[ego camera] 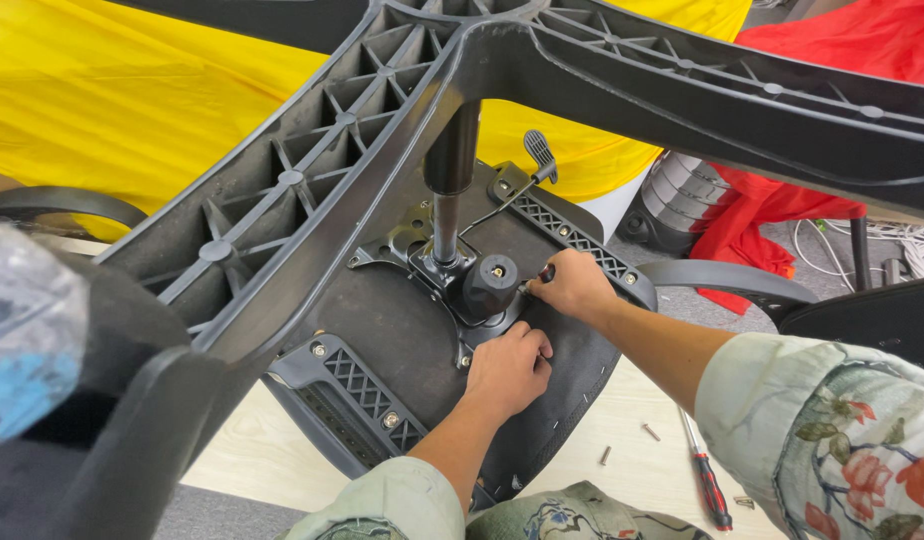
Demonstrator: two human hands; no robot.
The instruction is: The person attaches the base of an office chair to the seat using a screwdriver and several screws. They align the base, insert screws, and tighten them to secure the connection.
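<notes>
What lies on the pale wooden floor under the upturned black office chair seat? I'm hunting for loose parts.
Beside the seat's edge, the wooden floor holds two small loose screws and a red-handled screwdriver. Anything directly beneath the black chair seat is covered by it.

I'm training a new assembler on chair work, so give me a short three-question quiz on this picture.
1. True or false: the chair seat lies upside down, with the star base raised above it.
2. Which hand grips a tool at the round knob? A) left hand B) right hand C) neither
3. Fill in: the spare screwdriver on the floor has a red and ____ handle.

Key
1. True. The underside faces the camera and the base sits on the column.
2. B. The right hand holds a dark-handled tool; the left hand presses on the seat beside the mounting plate.
3. Black. It lies near loose screws.
</notes>
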